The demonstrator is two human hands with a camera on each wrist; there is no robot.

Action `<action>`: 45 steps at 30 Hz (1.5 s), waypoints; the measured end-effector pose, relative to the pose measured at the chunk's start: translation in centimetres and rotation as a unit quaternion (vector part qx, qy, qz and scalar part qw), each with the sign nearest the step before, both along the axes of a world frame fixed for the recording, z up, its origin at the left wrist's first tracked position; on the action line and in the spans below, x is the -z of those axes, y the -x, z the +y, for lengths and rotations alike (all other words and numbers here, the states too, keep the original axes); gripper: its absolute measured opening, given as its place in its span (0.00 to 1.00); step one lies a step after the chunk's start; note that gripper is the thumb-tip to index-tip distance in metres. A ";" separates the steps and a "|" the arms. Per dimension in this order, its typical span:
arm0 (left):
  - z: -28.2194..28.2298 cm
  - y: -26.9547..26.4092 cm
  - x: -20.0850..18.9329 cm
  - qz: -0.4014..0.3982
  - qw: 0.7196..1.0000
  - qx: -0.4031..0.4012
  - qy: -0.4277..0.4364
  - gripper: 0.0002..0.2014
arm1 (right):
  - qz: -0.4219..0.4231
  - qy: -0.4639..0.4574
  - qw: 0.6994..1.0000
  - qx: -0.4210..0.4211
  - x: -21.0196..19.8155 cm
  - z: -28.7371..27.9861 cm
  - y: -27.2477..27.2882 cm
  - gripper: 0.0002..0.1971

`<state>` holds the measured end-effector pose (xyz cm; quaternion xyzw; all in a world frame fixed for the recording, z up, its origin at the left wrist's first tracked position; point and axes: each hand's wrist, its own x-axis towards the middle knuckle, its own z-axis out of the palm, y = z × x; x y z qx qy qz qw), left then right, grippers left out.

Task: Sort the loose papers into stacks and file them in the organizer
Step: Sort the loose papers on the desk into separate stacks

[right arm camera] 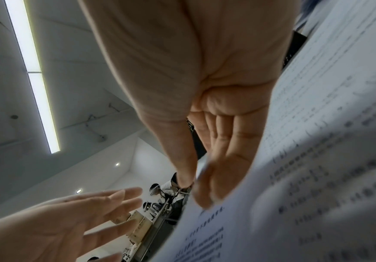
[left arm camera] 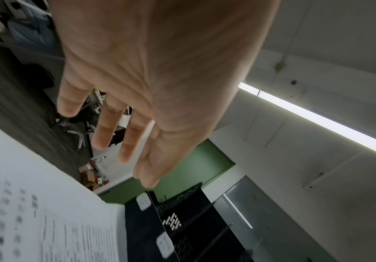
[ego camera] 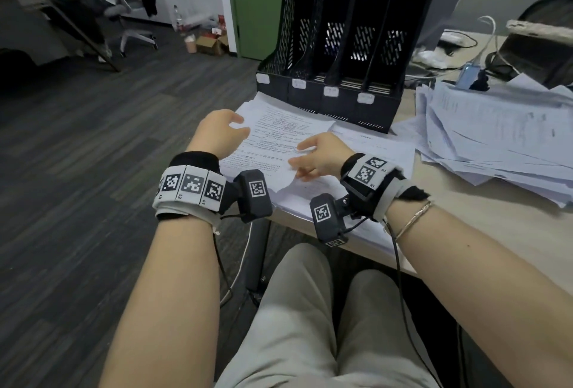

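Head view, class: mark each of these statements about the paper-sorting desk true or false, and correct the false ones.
1. The black perforated plastic organizer has four slots. True.
2. The organizer's slots are packed full of paper. False: no upright papers show in them.
3. The left hand grips a pen. False: its fingers are spread and hold nothing.
4. The right hand is over the printed white sheets in front of the organizer. True.
5. A messy heap of loose white papers lies on the desk to the right. True.
6. The organizer lies tipped on its side. False: it stands upright on the pale wooden desk.
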<state>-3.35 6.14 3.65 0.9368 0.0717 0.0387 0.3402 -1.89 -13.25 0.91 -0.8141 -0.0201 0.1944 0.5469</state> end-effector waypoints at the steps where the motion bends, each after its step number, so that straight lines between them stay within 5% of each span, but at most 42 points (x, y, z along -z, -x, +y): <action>1: -0.5 0.1 -0.1 -0.002 1.000 0.010 0.002 0.19 | -0.005 0.009 1.000 -0.007 0.0 -0.3 0.0 0.29; 14: -10.2 -0.2 -2.4 -0.011 0.986 0.165 0.023 0.18 | -0.146 0.157 0.976 0.031 -3.2 -9.3 0.8 0.22; 28: -23.2 -2.1 -2.9 0.034 0.951 0.306 0.002 0.18 | -0.103 0.215 0.955 0.177 -2.5 -24.6 2.6 0.16; 36: -28.8 -4.4 -2.9 0.070 0.939 0.332 -0.049 0.24 | -0.026 0.329 0.937 0.118 -0.6 -28.9 1.8 0.31; 39: -30.3 -5.5 -2.8 0.078 0.937 0.332 -0.078 0.26 | 0.017 0.370 0.926 0.079 -0.3 -29.3 1.9 0.23; 45: -33.4 -7.8 -1.5 0.080 0.946 0.302 -0.088 0.30 | 0.024 0.381 0.924 0.039 0.0 -31.3 3.4 0.27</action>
